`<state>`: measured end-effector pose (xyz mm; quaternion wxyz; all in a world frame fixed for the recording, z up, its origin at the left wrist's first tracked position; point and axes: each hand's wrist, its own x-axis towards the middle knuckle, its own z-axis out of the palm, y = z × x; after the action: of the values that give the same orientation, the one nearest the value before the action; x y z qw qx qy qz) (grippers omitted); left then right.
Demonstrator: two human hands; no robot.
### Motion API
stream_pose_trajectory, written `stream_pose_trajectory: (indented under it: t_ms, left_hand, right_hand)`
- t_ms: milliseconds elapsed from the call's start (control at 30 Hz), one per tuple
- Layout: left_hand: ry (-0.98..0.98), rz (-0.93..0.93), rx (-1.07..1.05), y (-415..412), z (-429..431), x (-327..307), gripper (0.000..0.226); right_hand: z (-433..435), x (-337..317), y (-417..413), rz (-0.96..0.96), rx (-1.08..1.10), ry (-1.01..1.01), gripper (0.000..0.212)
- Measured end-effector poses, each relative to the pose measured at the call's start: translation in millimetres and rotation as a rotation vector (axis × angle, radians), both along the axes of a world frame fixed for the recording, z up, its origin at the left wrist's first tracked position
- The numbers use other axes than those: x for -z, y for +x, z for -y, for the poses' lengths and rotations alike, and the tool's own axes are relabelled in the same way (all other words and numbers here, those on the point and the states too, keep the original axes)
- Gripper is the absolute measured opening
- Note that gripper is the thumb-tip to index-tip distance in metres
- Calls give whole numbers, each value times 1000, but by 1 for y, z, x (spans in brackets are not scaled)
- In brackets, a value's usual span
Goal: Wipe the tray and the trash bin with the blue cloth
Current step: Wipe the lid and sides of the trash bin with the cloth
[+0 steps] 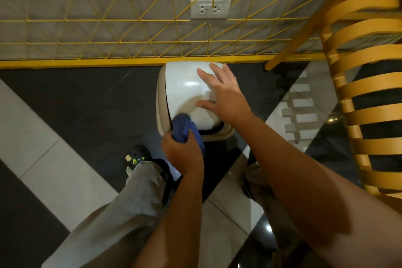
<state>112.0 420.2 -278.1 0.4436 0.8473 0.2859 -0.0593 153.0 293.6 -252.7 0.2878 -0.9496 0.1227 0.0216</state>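
Trash bin (185, 91) body hidden beneath lid; left hand (182, 154) fisted around blue cloth (185, 126), right hand (224, 95) splayed flat.

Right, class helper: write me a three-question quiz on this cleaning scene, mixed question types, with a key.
1. True or false: the left hand grips the blue cloth.
2. The right hand rests on: A) the chair B) the trash bin lid C) the wall socket.
3. Fill in: the bin stands against a yellow ____.

Key: 1 true; 2 B; 3 wire grid.
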Motion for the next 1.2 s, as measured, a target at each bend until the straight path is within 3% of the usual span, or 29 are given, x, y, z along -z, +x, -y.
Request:
stream_pose_trajectory:
  t_ms: [167, 267, 333, 500, 733, 833, 933, 1100, 1200]
  left_hand:
    - [-55, -130, 254, 3, 19, -4, 7]
    - [-77, -170, 306, 6, 20, -5, 23]
    - [-108, -182, 314, 2, 10, -5, 14]
    - [-217, -141, -11, -32, -21, -11, 39]
    - [-560, -310, -408, -31, -33, -3, 44]
    - [-771, -429, -479, -38, -36, 6, 56]
    - [-759, -425, -548, -43, -37, 1, 49]
    - [-829, -455, -495, -44, -34, 3, 48]
    - [-761, -472, -448, -43, -32, 4, 42]
  right_hand:
    - [1, 0, 0, -23, -14, 8, 77]
    - [1, 1, 1, -23, -16, 15, 77]
    - [3, 0, 0, -23, -33, 15, 77]
    - [10, -7, -2, -65, -128, -42, 77]
    - [9, -22, 7, -118, -199, -242, 107]
    - [7, -25, 26, -161, -185, -216, 100]
    - [3, -22, 34, -281, -187, -177, 91]
    - [4, -16, 36, -181, -138, -172, 84]
    - [6, -14, 39, -178, -131, -181, 81]
